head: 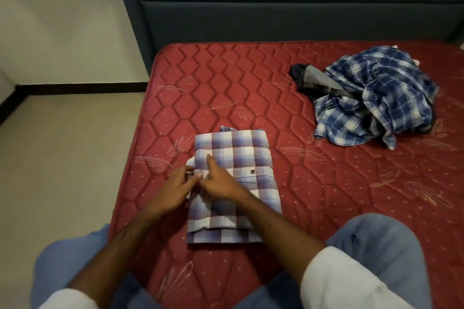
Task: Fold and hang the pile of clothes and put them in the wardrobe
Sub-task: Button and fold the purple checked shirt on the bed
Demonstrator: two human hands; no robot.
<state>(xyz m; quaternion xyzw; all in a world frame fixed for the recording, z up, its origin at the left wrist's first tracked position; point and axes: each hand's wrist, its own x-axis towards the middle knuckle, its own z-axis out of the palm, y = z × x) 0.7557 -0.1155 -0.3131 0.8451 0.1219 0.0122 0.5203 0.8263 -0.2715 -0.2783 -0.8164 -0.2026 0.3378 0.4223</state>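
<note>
One pale checked shirt (234, 183) lay near the lower centre of the frame on the red mattress (326, 195), already folded into a neat rectangle with a buttoned pocket showing on its right half; both hands met at its left edge, close together; the left hand (173, 189) appeared to pinch a small white flap of cloth sticking out at that edge, fingers curled on it, while the right hand (218, 182) lay over the shirt with its index finger stretched out flat and pressing down, though whether its thumb also nipped the flap could not be told; this looked like a last tuck or tidy of the fold, so the first garment was judged nearly finished as far as folding went; toward the upper right of the frame a crumpled pile (371, 98) of a darker blue checked shirt with a dark garment under it sat untouched, well apart from the folded one; no hanger and no wardrobe showed anywhere in view, so the hanging and the putting away were judged still wholly ahead, with most of the task left
</note>
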